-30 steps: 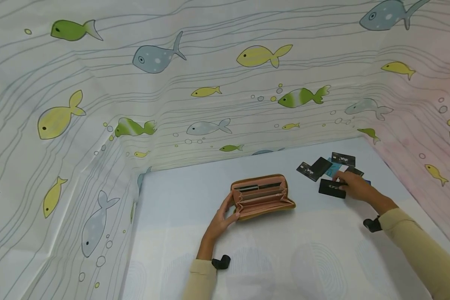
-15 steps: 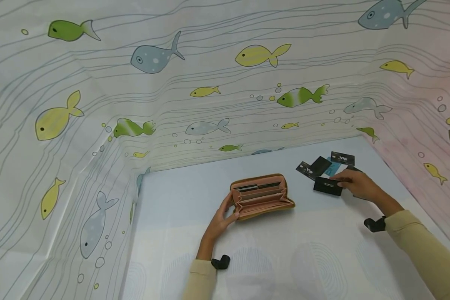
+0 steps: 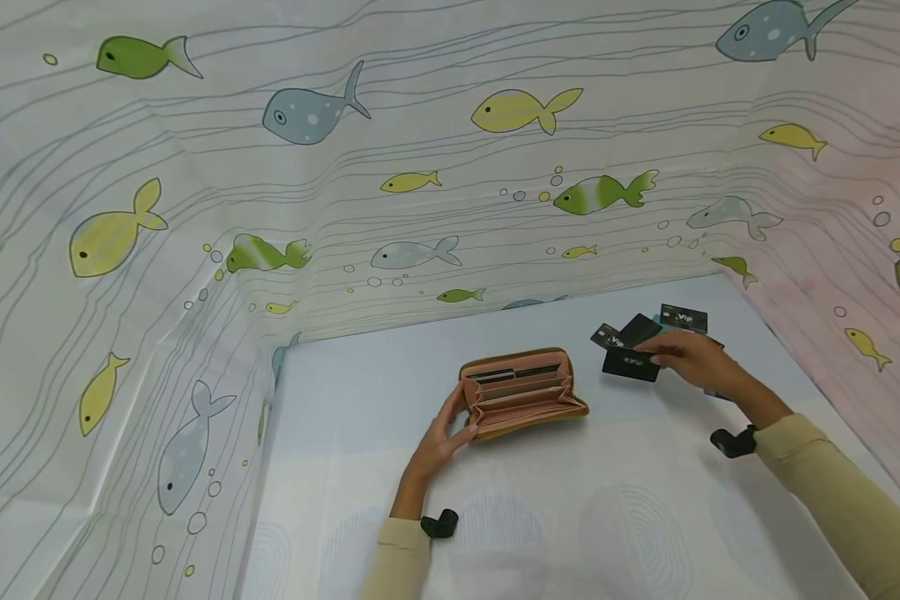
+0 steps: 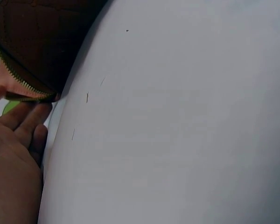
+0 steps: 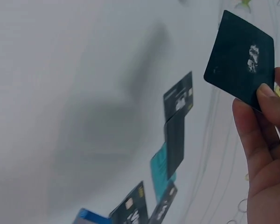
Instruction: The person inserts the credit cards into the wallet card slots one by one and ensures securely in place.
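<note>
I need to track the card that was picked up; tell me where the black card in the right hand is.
In the head view the black card is pinched by the right hand, right of the open wallet, just before the scattered cards.

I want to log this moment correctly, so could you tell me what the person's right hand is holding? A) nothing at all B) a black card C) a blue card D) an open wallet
B: the right hand pinches a black card lifted off the table, clear in the right wrist view, while the left hand touches the end of the open wallet.
</note>
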Action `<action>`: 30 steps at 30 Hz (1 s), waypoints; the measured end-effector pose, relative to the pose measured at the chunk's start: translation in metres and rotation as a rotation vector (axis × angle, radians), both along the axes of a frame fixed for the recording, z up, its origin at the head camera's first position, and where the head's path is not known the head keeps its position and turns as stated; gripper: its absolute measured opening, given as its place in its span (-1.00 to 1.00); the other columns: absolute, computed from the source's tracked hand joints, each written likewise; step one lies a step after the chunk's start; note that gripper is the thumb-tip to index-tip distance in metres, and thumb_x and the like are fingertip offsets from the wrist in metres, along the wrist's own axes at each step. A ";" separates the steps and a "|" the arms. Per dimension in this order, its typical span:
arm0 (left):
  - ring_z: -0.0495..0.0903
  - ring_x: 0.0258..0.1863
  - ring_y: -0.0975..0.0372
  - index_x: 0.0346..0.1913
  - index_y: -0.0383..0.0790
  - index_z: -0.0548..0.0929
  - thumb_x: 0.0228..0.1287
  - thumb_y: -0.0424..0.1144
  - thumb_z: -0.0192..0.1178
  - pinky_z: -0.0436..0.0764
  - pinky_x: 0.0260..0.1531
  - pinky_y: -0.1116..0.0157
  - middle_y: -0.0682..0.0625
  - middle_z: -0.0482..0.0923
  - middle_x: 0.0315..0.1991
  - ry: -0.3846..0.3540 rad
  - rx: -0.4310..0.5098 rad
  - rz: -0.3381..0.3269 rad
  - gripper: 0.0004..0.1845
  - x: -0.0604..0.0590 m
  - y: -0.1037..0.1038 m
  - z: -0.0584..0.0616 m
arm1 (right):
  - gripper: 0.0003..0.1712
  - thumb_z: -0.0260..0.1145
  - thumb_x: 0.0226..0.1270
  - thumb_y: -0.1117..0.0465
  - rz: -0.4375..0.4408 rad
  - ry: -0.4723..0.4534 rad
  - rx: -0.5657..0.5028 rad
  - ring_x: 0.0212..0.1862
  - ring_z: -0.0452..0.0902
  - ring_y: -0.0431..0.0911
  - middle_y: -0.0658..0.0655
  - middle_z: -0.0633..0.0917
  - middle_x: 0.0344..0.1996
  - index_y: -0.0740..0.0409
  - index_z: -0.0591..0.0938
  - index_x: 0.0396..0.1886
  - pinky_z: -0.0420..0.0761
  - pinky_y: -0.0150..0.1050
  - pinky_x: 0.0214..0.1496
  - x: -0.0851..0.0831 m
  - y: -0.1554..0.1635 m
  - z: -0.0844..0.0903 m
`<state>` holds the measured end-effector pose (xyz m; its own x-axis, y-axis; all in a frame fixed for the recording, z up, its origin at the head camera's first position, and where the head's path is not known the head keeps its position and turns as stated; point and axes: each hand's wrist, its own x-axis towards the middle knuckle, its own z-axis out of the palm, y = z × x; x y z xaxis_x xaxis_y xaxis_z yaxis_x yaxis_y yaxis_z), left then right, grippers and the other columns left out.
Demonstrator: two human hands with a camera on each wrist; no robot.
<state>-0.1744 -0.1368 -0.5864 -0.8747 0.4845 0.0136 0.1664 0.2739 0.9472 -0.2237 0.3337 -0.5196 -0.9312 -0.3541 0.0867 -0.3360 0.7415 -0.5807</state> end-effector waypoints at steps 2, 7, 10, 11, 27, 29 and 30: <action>0.14 0.53 -0.14 0.62 -0.20 -0.18 0.45 -0.29 0.10 0.12 0.43 -0.26 -0.23 -0.02 0.60 0.005 0.005 0.012 -0.13 -0.003 0.000 -0.010 | -0.67 0.31 0.35 0.43 0.020 0.026 -0.004 -0.13 0.61 -0.10 0.08 0.74 -0.13 0.10 0.74 0.04 0.61 -0.41 -0.19 -0.003 -0.005 0.003; 0.16 0.52 -0.12 0.63 -0.08 -0.14 0.44 -0.29 0.12 0.11 0.42 -0.29 -0.16 -0.01 0.61 0.036 0.034 0.047 -0.14 -0.008 0.000 -0.032 | -0.66 0.32 0.33 0.44 0.071 0.077 -0.010 -0.20 0.54 -0.26 0.00 0.72 -0.20 0.06 0.75 0.02 0.57 -0.39 -0.24 -0.009 -0.017 0.011; 0.20 0.51 -0.07 0.63 -0.01 -0.09 0.43 -0.25 0.14 0.14 0.41 -0.27 -0.09 0.02 0.61 0.046 0.053 0.057 -0.14 -0.009 -0.001 -0.035 | -0.66 0.33 0.32 0.45 0.097 0.073 -0.030 -0.22 0.53 -0.27 0.00 0.71 -0.21 0.08 0.75 0.03 0.57 -0.38 -0.25 -0.012 -0.024 0.015; 0.20 0.51 -0.05 0.63 0.03 -0.08 0.43 -0.23 0.15 0.14 0.41 -0.26 -0.07 0.03 0.61 0.048 0.057 0.059 -0.14 -0.009 -0.001 -0.035 | -0.66 0.32 0.32 0.45 0.104 0.060 -0.042 -0.22 0.52 -0.25 0.01 0.70 -0.21 0.09 0.74 0.03 0.57 -0.38 -0.26 -0.012 -0.026 0.016; 0.22 0.50 -0.06 0.63 0.08 -0.08 0.44 -0.16 0.16 0.15 0.40 -0.27 -0.09 0.06 0.59 0.047 0.046 0.071 -0.15 -0.006 -0.001 -0.038 | -0.70 0.26 0.40 0.42 0.163 -0.054 -0.192 -0.19 0.59 -0.14 0.13 0.68 -0.05 0.11 0.66 0.06 0.59 -0.36 -0.24 -0.028 -0.066 0.022; 0.19 0.51 -0.08 0.63 0.05 -0.10 0.44 -0.20 0.15 0.12 0.42 -0.27 -0.11 0.05 0.59 0.017 0.045 0.060 -0.14 -0.005 -0.001 -0.033 | -0.69 0.25 0.41 0.42 0.158 -0.075 -0.183 -0.14 0.59 -0.12 0.12 0.67 -0.05 0.11 0.66 0.07 0.61 -0.33 -0.20 -0.030 -0.072 0.023; 0.19 0.51 -0.09 0.63 0.01 -0.10 0.44 -0.22 0.14 0.12 0.42 -0.27 -0.13 0.05 0.59 0.011 0.040 0.050 -0.14 -0.004 -0.001 -0.028 | -0.69 0.25 0.40 0.43 0.155 -0.076 -0.170 -0.08 0.60 -0.11 0.11 0.68 -0.04 0.10 0.66 0.07 0.62 -0.32 -0.14 -0.032 -0.076 0.024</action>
<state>-0.1786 -0.1378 -0.6145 -0.8977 0.4387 0.0416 0.1638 0.2446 0.9557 -0.2552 0.2580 -0.4961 -0.8730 -0.4795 0.0895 -0.3891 0.5738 -0.7206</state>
